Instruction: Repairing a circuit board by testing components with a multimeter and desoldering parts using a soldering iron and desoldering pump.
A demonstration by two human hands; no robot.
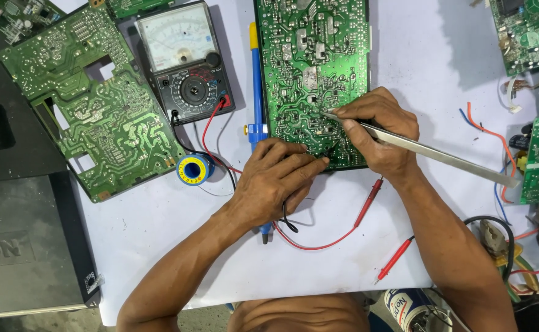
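Two hands on the green circuit board (311, 61)

Your right hand (380, 132) pinches long silver metal tweezers (429, 150), tip down; your left hand (275, 178) grips a thin black probe, steadying it.

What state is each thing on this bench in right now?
Left hand: pressing a black probe onto the board.
Right hand: gripping metal tweezers, tips on the board.
Central circuit board: lying flat, solder side up.
Analog multimeter: leads plugged in.
Red probe: lying loose.
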